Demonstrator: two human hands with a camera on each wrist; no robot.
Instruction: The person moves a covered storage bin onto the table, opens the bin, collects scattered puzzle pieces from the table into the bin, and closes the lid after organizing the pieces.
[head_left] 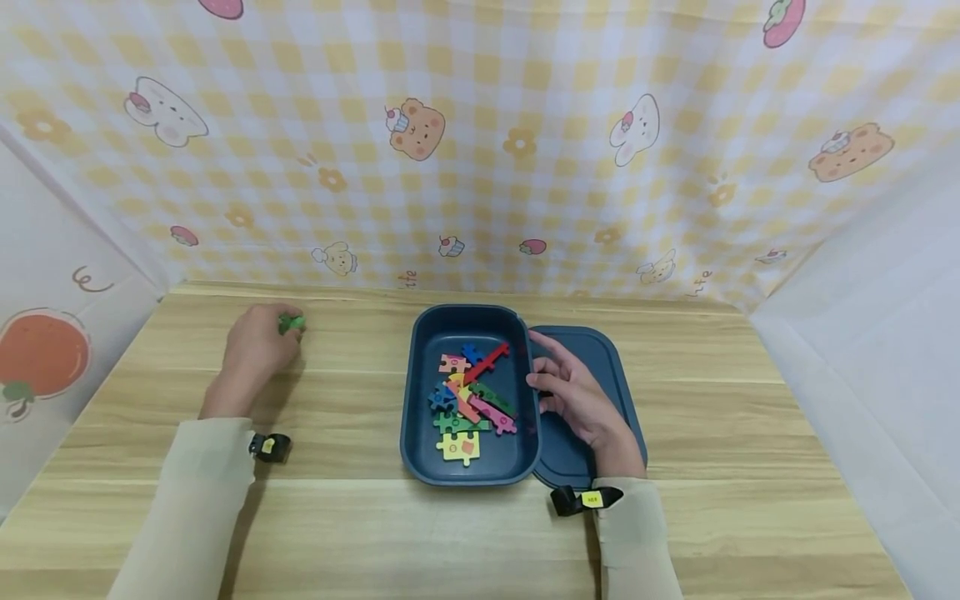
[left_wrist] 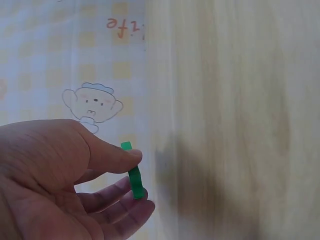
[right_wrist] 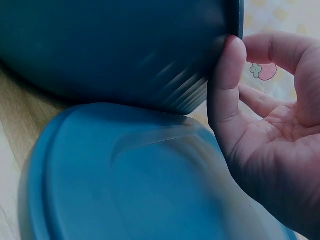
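My left hand (head_left: 262, 340) is over the far left of the table, pinching a small green puzzle piece (head_left: 291, 322) between thumb and fingers. The left wrist view shows this piece (left_wrist: 133, 172) edge-on. At the middle, a dark blue box (head_left: 408, 400) holds several puzzle pieces in red, pink, yellow, blue and green, such as a yellow piece (head_left: 459, 447) near its front. My right hand (head_left: 573, 396) is at the box's right side; its thumb (right_wrist: 227, 85) touches the outer wall close to the rim. What the other right fingers press on is partly hidden.
A dark blue lid (head_left: 600, 358) lies right of the box, partly under the right hand and against the box's side. Behind the wooden table (head_left: 720, 400) hangs a yellow checked cloth (head_left: 517, 192), and white cloth walls flank both sides.
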